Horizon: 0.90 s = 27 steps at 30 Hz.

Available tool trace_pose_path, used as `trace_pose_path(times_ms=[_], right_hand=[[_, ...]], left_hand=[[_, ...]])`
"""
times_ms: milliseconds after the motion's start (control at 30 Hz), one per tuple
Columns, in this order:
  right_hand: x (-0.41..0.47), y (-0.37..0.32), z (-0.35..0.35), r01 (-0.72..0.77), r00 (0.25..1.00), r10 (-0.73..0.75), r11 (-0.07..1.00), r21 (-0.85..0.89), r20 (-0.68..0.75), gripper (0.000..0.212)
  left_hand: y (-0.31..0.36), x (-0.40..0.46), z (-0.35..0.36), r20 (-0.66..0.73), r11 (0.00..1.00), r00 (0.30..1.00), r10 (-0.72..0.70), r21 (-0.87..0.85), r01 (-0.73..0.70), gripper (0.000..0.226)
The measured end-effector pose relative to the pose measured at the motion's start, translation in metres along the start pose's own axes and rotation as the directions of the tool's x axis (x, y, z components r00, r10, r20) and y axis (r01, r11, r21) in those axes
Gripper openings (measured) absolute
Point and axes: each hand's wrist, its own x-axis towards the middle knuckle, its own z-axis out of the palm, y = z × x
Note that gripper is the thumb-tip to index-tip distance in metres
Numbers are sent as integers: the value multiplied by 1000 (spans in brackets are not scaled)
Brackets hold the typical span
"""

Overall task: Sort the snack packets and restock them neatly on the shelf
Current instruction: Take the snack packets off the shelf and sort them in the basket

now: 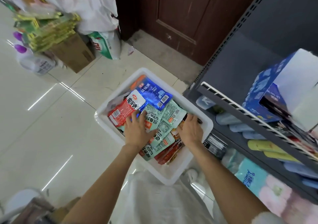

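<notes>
A white plastic bin (194, 163) on the floor holds a heap of snack packets. A shiny blue packet (151, 92) lies at the far side, a red and white packet (123, 110) at the left, several mint-green packets (165, 120) in the middle, and red ones (169, 154) at the near edge. My left hand (137, 129) lies flat on the green packets with fingers spread. My right hand (190, 130) reaches into the bin's right side, fingers curled down among the packets; what they hold is hidden. The dark shelf unit (244, 111) stands at the right.
The shelf carries a blue and white box (278, 89) on its upper level and slippers and soft packs lower down. A cardboard box (74, 53) with yellow-green packs, a purple-capped bottle (34, 60) and plastic bags stand at the far left. A brown door (185, 17) is behind.
</notes>
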Motion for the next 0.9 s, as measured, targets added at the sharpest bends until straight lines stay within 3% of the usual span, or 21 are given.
trace_pose_path(times_ms=[167, 267, 333, 400, 500, 600, 700, 800, 900], right_hand=[[0, -5, -4, -49, 999, 48, 994, 100, 9, 54], [-3, -5, 8, -57, 998, 54, 955, 290, 17, 37], [-3, -8, 13, -156, 988, 127, 845, 512, 92, 27], [0, -16, 10, -254, 967, 193, 712, 655, 165, 35], [7, -27, 3, -290, 956, 244, 691, 663, 164, 55], [11, -34, 3, -296, 946, 298, 643, 706, 125, 46], [6, -40, -2, -277, 943, 317, 573, 772, 103, 32], [-7, -39, -7, -229, 946, 317, 520, 823, 63, 33], [-27, -29, -11, -191, 950, 312, 578, 793, 1, 33]], left_hand=[[-3, 1, 1, 19, 1000, 1000, 16, -4, -16, 89], [-5, -1, 2, 4, 1000, 1000, 31, 3, -31, 86], [-6, -1, 2, -4, 999, 999, 47, 17, -47, 84], [-5, -3, 2, -14, 998, 998, 63, 25, -63, 81], [-3, -7, 1, -31, 996, 995, 92, 9, -92, 77], [1, -7, 1, -49, 989, 988, 145, 9, -145, 80], [11, -2, 1, -14, 983, 985, 172, -66, -173, 87], [20, 0, 0, 12, 966, 989, 151, -212, -145, 84], [28, -5, -6, 94, 889, 982, 161, -445, -104, 82]])
